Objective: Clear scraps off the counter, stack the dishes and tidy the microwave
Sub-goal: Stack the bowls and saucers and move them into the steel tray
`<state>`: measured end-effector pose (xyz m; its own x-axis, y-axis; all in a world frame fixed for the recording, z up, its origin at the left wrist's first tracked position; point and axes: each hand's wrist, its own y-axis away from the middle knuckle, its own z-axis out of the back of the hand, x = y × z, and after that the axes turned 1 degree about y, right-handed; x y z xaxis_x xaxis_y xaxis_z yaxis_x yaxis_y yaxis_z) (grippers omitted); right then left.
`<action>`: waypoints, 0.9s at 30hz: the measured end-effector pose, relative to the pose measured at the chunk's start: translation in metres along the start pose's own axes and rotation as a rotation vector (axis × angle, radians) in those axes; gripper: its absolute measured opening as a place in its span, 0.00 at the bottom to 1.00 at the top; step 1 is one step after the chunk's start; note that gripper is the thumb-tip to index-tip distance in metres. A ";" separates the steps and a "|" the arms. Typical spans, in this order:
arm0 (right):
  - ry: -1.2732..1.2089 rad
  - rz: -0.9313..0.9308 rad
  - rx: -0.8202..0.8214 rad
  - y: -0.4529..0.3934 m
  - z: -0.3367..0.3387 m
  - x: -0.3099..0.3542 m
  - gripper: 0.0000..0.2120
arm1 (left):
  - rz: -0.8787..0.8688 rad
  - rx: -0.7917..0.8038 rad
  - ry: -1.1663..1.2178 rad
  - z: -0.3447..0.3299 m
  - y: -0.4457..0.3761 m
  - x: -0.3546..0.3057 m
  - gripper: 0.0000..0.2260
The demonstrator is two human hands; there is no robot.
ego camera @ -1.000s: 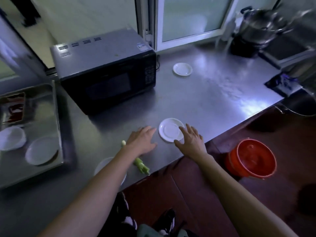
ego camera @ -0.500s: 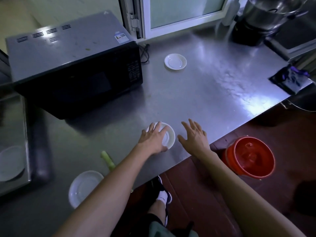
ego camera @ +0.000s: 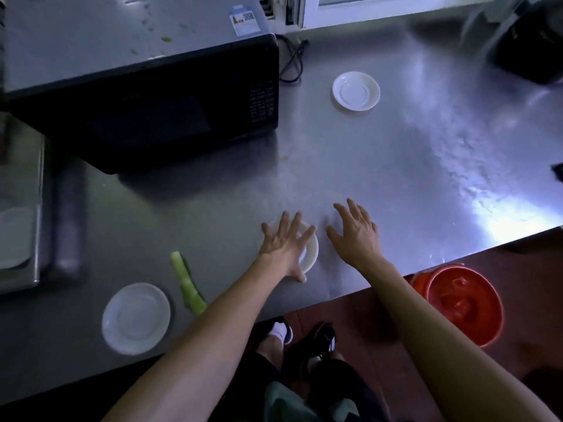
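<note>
I see left hand point(ego camera: 285, 243) flat on saucer point(ego camera: 310, 249), fingers spread; right hand point(ego camera: 356, 234) just beside, fingers spread.

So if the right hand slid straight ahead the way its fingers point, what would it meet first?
Probably nothing nearby. The right hand points up and slightly left across bare steel counter; the round white saucer near the window lies roughly along that line, though depth is hard to judge.

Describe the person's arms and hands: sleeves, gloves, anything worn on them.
Both arms are bare as far up as the frame shows, with no sleeves in view. The left hand and right hand wear no gloves, and no watch, ring or bracelet is visible on either.
</note>
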<state>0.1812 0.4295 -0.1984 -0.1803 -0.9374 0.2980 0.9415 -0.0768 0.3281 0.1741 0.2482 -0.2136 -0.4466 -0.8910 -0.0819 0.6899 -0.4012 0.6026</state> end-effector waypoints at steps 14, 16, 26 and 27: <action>0.054 0.198 -0.006 -0.025 0.054 -0.033 0.28 | 0.193 -0.200 0.117 0.043 0.011 -0.022 0.55; 0.067 0.204 -0.004 -0.038 0.061 -0.029 0.29 | 0.208 -0.213 0.130 0.052 0.007 -0.016 0.55; 0.122 0.154 0.022 -0.097 0.082 -0.018 0.31 | 0.194 -0.252 0.204 0.094 -0.031 0.019 0.55; 0.118 0.148 0.025 -0.102 0.084 -0.018 0.31 | 0.192 -0.257 0.202 0.099 -0.033 0.021 0.55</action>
<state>0.0641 0.4826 -0.1618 -0.0039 -0.9712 0.2381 0.9475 0.0725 0.3113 0.0851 0.2635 -0.1570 -0.1919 -0.9688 -0.1568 0.8820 -0.2403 0.4053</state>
